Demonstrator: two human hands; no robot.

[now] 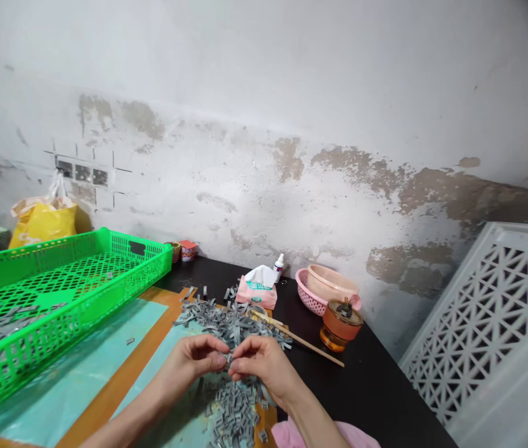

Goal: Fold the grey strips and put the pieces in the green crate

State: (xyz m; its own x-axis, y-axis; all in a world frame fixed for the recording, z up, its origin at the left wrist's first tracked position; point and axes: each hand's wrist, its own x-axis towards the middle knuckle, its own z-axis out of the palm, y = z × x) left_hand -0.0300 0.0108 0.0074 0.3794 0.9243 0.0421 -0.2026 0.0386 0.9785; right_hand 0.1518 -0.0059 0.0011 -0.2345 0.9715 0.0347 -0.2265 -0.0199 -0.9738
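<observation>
Both hands meet above the table, fingertips nearly touching. My left hand (203,356) is closed in a pinch, thumb against fingers. My right hand (259,364) pinches in the same way just beside it. Whatever sits between the fingertips is too small and too hidden to name. Behind the hands lies a heap of grey strips (217,318), bent and tangled. Below them, nearer to me, spreads a pile of small grey pieces (236,414), short and clip-like.
A green plastic crate (105,305) with grey strips inside stands left. Behind the heap are a tissue pack (257,292) and a small white bottle (279,266). To the right are a wooden stick (315,348), an amber jar (341,326), pink basins (332,283) and a white lattice panel (474,323).
</observation>
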